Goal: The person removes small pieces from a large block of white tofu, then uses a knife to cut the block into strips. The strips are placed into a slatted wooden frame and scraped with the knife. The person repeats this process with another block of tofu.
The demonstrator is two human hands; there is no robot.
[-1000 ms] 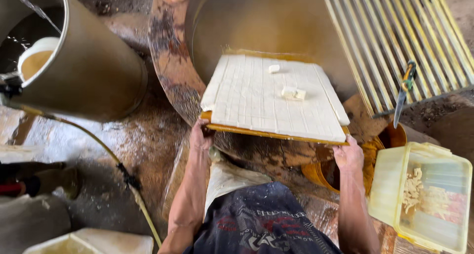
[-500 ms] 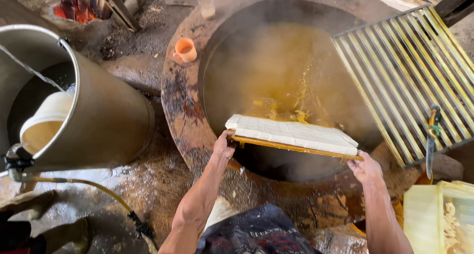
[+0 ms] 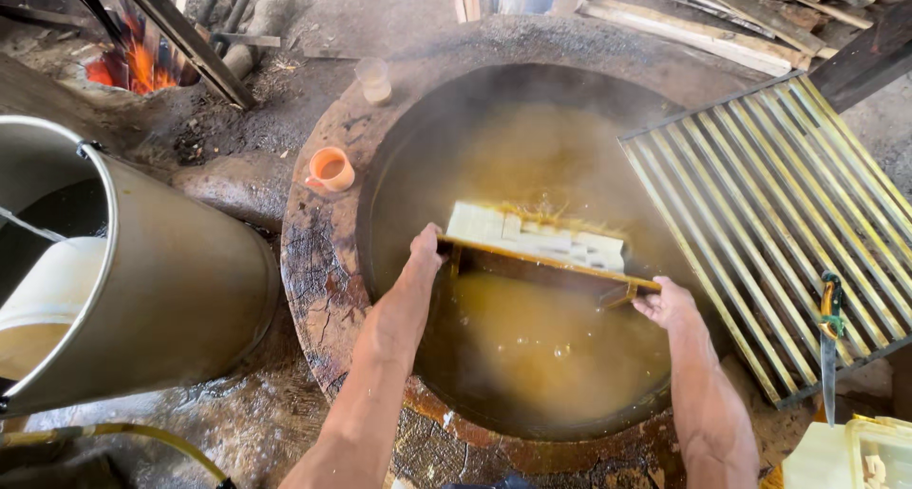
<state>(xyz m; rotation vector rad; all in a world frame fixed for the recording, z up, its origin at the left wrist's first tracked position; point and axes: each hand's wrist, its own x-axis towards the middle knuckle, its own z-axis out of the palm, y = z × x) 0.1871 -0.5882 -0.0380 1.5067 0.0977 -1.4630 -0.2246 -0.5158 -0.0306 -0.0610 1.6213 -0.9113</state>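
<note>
Tofu cut into pale square blocks [image 3: 537, 234] is seen sliding off a tilted yellow wooden board [image 3: 546, 266] into the wide round wok of steaming golden oil [image 3: 532, 356]. The board is gripped at its near edge, the left hand [image 3: 423, 256] closed on one corner, the right hand [image 3: 665, 304] closed on the other. The blocks are judged soft, wet and fragile; the board stiff, best held by its corners. Beyond the right grip lies a slatted metal rack [image 3: 779, 223]; beyond the left, an orange plastic cup [image 3: 331, 169] on the rusty rim [image 3: 313, 270]. Open room remains above the oil.
</note>
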